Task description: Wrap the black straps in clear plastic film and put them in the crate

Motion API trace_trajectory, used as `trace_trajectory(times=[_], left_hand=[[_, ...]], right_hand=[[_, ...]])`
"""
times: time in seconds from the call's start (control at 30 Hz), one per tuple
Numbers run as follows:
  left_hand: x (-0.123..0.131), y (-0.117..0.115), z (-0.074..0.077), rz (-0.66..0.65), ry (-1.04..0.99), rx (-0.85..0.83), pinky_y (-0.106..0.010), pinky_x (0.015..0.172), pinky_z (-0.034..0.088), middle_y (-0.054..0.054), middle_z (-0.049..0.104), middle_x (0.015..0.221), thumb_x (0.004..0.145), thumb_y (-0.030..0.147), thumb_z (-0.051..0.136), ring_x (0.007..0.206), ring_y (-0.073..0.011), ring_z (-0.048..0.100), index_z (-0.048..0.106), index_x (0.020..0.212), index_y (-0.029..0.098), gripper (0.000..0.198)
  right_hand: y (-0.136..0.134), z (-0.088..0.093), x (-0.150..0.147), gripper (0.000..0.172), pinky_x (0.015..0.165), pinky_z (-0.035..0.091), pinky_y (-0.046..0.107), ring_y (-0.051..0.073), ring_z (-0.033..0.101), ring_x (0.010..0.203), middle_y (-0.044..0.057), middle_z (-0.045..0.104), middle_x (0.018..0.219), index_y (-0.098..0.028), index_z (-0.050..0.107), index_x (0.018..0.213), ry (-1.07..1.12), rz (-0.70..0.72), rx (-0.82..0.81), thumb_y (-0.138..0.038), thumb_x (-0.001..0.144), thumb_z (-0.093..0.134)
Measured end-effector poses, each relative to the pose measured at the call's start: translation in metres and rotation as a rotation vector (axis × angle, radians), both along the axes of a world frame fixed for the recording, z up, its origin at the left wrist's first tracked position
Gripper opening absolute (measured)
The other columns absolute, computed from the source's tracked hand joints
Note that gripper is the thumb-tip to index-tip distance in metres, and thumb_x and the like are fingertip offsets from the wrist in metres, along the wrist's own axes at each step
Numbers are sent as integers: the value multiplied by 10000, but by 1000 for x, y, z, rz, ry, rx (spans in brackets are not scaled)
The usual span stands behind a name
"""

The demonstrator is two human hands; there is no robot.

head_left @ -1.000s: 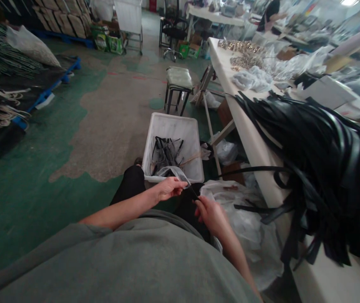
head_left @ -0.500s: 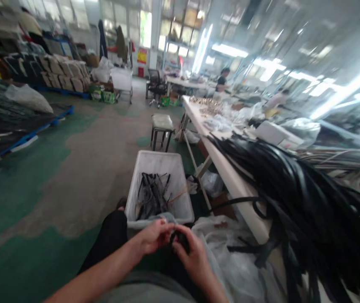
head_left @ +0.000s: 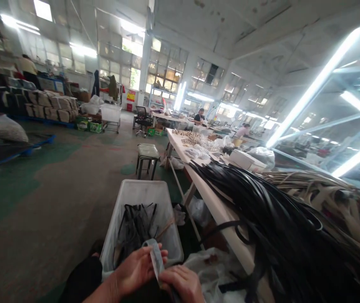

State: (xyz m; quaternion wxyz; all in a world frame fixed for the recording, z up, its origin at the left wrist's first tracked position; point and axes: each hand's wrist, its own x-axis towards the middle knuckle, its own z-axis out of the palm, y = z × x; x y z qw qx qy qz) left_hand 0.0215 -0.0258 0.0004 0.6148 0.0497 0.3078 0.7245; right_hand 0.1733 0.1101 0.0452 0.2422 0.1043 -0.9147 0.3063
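A pale grey, flat strap-like strip (head_left: 157, 257) runs between my hands, its upper end curling over toward the bin. My left hand (head_left: 135, 269) holds it, thumb at one edge and fingertips showing past the other. Lower and to the right, my right hand (head_left: 182, 281) is closed on the strip's lower end, and its fingers hide part of it. Just beyond both hands stands a white plastic bin (head_left: 170, 210) with a tangle of black strips (head_left: 135, 223) inside.
A long white table (head_left: 211, 198) on my right bears a big heap of black straps (head_left: 262, 210), some hanging over its edge. Clear plastic bags (head_left: 211, 269) lie beneath. A stool (head_left: 148, 151) stands behind the bin. People work farther back.
My view has tilted up and turned right. A dark round thing showed in my right hand earlier; now the pale strip is stretched out between my hands.
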Motion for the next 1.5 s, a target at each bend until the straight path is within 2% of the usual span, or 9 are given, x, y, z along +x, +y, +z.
trace_trajectory(times=[0.13, 0.37, 0.5, 0.63, 0.87, 1.03, 1.13, 1.3, 1.5], left_hand=[[-52, 16, 9, 323, -116, -141, -285, 741, 573, -144, 753, 887, 938, 397, 475, 809, -198, 725, 670, 796, 118, 369], [-116, 28, 46, 724, 61, -182, -201, 532, 505, -35, 682, 709, 965, 241, 448, 541, -100, 626, 619, 1053, 136, 219], [-78, 12, 49, 528, 250, -82, -188, 487, 453, -25, 665, 730, 902, 309, 584, 516, -84, 573, 637, 1118, 162, 266], [-30, -8, 41, 281, 344, -23, -204, 504, 432, -38, 664, 744, 822, 410, 682, 548, -99, 565, 644, 1109, 156, 385], [1, -26, 48, -17, 506, -69, -239, 653, 473, -45, 675, 791, 779, 527, 691, 658, -128, 601, 664, 936, 157, 403], [12, -19, 80, 191, 763, 20, -303, 881, 461, -62, 683, 976, 757, 454, 728, 940, -210, 597, 685, 1029, 169, 396], [29, -19, 85, 128, 963, 43, -317, 833, 463, -70, 681, 909, 864, 386, 601, 871, -216, 586, 700, 970, 167, 263], [60, -37, 61, -140, 1218, -45, -258, 705, 409, -20, 612, 730, 874, 312, 572, 709, -166, 545, 679, 785, 206, 175], [53, -62, 20, -208, 856, -127, -223, 656, 420, -33, 653, 816, 875, 441, 536, 726, -145, 562, 672, 901, 178, 297]], right_hand=[[-4, 1, 37, 183, 661, 517, 230, 155, 712, 693, -5, 754, 782, -279, 677, 916, -249, -22, -107, -329, 954, 506], [-30, -6, 62, 199, 664, 554, 278, 197, 730, 722, 10, 766, 782, -303, 731, 894, -639, 69, -430, -378, 925, 549], [-19, 19, 29, 278, 858, 546, 319, 200, 705, 937, 37, 753, 1002, -283, 725, 976, -534, -4, -531, -405, 967, 476], [12, 59, -26, 384, 1133, 356, 401, 237, 448, 1364, 61, 438, 1516, -254, 696, 1114, -276, -33, -551, -490, 976, 426], [16, 91, -85, 429, 1156, 327, 432, 226, 502, 1317, 53, 625, 1336, -242, 681, 1186, -210, 141, -592, -491, 993, 391], [-8, 87, -73, 414, 1178, 270, 490, 245, 462, 1352, 37, 660, 1288, -270, 671, 1210, -221, 172, -357, -475, 998, 380], [-17, 84, -49, 388, 1191, 235, 524, 251, 488, 1333, 35, 678, 1259, -269, 691, 1150, -232, 177, -398, -434, 1005, 371], [-17, 87, -2, 372, 1171, 261, 590, 294, 493, 1331, 53, 722, 1165, -246, 708, 913, -4, -74, -725, -402, 997, 382], [0, 78, 33, 365, 1104, 390, 564, 328, 473, 1340, 51, 539, 1433, -264, 710, 981, -126, -152, -761, -513, 957, 445]])
